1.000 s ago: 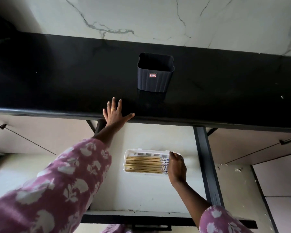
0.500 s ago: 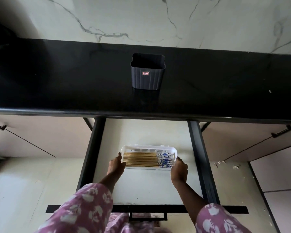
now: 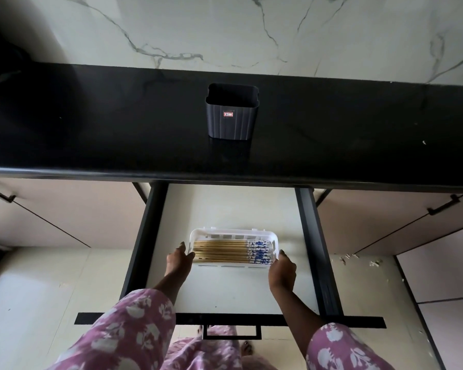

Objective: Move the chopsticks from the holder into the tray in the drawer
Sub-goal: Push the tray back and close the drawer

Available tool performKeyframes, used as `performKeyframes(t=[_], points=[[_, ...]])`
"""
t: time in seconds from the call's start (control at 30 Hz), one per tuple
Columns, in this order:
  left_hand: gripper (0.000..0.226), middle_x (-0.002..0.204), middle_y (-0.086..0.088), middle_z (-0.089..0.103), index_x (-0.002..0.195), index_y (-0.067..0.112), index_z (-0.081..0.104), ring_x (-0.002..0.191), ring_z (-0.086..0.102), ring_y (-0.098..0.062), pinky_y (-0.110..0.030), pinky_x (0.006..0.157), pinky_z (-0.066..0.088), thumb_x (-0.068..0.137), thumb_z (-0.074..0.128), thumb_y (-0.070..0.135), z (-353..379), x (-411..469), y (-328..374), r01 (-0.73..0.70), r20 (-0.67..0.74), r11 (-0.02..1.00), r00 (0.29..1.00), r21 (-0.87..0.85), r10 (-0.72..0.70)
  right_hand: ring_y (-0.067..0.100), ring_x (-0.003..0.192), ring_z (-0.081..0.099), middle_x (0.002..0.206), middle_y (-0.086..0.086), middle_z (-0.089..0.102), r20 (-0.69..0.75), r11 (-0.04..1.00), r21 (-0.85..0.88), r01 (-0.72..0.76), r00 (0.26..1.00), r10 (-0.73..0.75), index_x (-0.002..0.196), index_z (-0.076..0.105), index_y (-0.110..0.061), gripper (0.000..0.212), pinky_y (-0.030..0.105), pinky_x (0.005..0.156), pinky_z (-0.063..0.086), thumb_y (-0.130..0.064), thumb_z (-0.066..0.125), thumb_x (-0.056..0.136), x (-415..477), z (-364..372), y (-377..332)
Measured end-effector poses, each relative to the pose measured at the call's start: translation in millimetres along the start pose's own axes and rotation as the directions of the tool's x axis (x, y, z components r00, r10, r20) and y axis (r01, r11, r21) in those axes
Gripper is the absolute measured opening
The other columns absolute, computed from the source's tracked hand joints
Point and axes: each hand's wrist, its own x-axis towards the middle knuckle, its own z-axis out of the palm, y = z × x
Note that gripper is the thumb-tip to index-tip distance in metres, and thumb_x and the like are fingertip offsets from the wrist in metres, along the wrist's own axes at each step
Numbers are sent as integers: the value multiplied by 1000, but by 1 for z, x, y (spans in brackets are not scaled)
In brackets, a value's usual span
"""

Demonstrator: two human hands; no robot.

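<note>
Low in the frame's centre, the left hand (image 3: 179, 260) and right hand (image 3: 281, 271) each clasp an end of the white tray (image 3: 233, 232), fingers curled on its rim. A lopsided push could skew it or jostle the chopsticks (image 3: 231, 252) lying inside. The tray sits in the open drawer (image 3: 309, 236); above, the dark holder (image 3: 232, 113) appears empty.

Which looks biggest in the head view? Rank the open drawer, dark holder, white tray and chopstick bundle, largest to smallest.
1. Open drawer, by far.
2. White tray and dark holder: they look alike in area, and their distances from the camera differ, so no ranking.
3. Chopstick bundle, lying inside the tray.
</note>
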Motion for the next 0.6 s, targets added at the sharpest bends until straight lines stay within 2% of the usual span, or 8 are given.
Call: performKeyframes(t=[0.13,0.37,0.6], points=[[49,136,-22,52,143,5,39,129,44,-37,-35,101,38,95,49,13,-4,-6,-1,3,-55,1000,999,9,-3,42,112,54,117,27,62,-34,998,60,-15,999,17,124,53,0,36,45,88,47,5,37,92,-3,-1,1],[48,138,-18,51,141,8,44,127,45,-34,-33,99,40,93,44,7,-5,-30,-4,71,-198,994,976,-85,-86,40,112,54,117,25,62,-61,996,87,-30,997,36,115,55,2,30,43,86,47,2,37,92,-14,-10,-4],[45,134,-17,55,134,10,53,124,49,-33,-33,102,40,91,44,5,-6,-56,-11,20,-239,992,970,-127,-50,41,114,54,121,26,58,-139,973,229,-17,989,50,115,53,5,27,44,86,48,-3,42,92,-34,-30,-11]])
